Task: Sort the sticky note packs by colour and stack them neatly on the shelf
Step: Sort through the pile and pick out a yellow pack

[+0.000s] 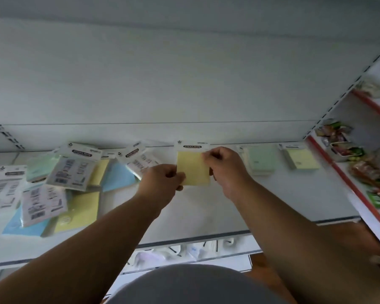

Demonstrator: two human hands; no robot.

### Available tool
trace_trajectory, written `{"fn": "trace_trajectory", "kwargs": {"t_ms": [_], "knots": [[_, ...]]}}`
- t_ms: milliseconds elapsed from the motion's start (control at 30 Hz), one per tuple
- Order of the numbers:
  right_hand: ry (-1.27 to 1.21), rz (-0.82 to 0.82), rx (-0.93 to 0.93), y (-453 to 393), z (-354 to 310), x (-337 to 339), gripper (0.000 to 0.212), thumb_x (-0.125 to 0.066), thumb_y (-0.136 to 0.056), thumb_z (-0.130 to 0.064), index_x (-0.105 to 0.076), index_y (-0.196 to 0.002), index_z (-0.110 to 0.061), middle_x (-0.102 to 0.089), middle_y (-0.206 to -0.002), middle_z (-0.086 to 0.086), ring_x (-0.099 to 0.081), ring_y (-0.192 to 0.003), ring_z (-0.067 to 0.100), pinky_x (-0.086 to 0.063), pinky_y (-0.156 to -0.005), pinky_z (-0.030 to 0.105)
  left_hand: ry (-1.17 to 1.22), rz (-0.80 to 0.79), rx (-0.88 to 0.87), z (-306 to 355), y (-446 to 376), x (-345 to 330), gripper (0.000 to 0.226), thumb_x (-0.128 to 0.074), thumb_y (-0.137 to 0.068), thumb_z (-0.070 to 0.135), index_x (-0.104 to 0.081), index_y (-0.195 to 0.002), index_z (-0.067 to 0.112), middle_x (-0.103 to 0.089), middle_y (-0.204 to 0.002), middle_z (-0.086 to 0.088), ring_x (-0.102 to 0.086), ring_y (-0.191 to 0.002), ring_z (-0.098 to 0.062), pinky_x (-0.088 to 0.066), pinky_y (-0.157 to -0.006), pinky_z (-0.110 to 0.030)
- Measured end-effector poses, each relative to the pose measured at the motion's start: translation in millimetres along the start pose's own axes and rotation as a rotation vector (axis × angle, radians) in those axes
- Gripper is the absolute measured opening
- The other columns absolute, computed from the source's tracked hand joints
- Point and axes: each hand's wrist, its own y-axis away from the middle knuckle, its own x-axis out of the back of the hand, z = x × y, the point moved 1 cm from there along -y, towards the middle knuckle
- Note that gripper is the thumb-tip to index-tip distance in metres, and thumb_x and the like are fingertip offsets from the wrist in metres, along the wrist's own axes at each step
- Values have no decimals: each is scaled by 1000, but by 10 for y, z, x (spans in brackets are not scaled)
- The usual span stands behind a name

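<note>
Holding a yellow sticky note pack [193, 167] between both hands, the person has it at the back of the shelf [206, 211]. The left hand [162, 178] pinches its lower left edge and the right hand [223, 166] its upper right corner. To do this well, seat it flat and square, header card to the rear, in line with the green stack [262, 159] and the yellow stack [301, 157] (a mixed pile [53, 183] waits at left). The header reads "STICKY NOTE"; finer print is too blurred.
</note>
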Motion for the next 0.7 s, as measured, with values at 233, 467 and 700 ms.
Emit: {"fn": "trace_trajectory", "kwargs": {"t_ms": [233,467,700], "knots": [[296,199,88,-355,288,1346,26,-65,-84,-40,-67,-93,-16,-67,-89,-4,-64,-84,19,-54,-77,36,-200,-29,-149,614,-41,-1300,44,-70,-84,28,-55,-126,25,-71,-81,9,-69,-76,-9,-57,-73,-33],[477,155,23,-921,537,2702,18,-62,-91,-35,-64,-91,-16,-65,-100,2,-61,-91,21,-55,-84,42,-296,-131,-224,1175,-155,-2699,51,-69,-81,21,-53,-130,22,-71,-89,9,-68,-81,-12,-54,-67,-27],[735,42,46,-1387,702,3006,33,-55,-93,-38,-64,-88,-6,-69,-102,13,-65,-91,29,-54,-74,37,-553,-27,-173,1384,-383,-3251,36,-64,-84,18,-61,-119,14,-70,-106,-4,-65,-98,-24,-51,-79,-27]]}}
